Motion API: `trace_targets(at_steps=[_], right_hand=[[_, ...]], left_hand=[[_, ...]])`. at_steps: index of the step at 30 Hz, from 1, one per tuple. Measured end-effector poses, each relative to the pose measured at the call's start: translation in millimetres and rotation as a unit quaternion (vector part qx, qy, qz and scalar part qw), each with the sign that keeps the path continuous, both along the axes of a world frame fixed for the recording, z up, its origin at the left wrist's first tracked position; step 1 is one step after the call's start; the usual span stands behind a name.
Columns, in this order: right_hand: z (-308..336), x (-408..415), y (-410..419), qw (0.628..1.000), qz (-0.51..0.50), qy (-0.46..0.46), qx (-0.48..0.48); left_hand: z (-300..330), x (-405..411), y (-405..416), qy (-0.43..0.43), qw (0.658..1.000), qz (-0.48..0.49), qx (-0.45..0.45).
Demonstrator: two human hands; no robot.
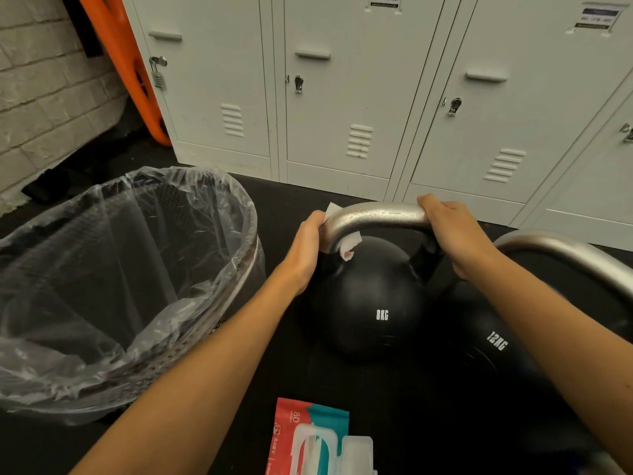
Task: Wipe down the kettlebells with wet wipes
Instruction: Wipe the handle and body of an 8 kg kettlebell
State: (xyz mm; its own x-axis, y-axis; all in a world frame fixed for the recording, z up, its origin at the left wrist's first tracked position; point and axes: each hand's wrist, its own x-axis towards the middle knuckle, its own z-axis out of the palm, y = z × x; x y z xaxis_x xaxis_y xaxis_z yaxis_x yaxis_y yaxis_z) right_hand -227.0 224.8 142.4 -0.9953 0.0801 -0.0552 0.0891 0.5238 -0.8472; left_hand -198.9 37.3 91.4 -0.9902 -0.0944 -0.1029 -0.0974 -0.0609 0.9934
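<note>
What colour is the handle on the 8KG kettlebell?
Silver-grey metal handle, seen in the head view.

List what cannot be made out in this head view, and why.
- Locker labels: too small and blurred.
- Wet wipes pack: cut off by the bottom edge.
- 12KG kettlebell: partly behind the right hand and forearm.
- Wet wipe: mostly under the left hand.

8kg kettlebell (368,296) on floor (274,207) at centre, 12kg kettlebell (486,337) touching its right side. Bin (113,289) left of both. Wipes pack (311,440) near, in front of the 8kg. Lockers (376,97) far, behind everything. Wipe (334,231) on 8kg handle's left end.
</note>
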Motion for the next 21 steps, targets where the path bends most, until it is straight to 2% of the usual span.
trace_targets(at_steps=[3,8,12,21], right_hand=[[-0.2,-0.5,-0.3,1.000,0.000,-0.001,0.004],[-1.1,-0.8,0.2,1.000,-0.004,0.002,0.011],[-2.0,-1.6,0.2,1.000,-0.009,0.004,0.015],[-1.3,0.4,2.3,1.000,0.005,0.007,0.011]], left_hand=[[-6.7,1.1,-1.5,-0.014,1.000,0.002,0.013],[7.2,-6.5,-3.4,0.004,0.999,-0.040,-0.033],[14.1,-10.1,-4.0,-0.018,0.998,-0.042,-0.033],[-24.0,26.7,5.1,0.004,0.987,0.062,0.147]])
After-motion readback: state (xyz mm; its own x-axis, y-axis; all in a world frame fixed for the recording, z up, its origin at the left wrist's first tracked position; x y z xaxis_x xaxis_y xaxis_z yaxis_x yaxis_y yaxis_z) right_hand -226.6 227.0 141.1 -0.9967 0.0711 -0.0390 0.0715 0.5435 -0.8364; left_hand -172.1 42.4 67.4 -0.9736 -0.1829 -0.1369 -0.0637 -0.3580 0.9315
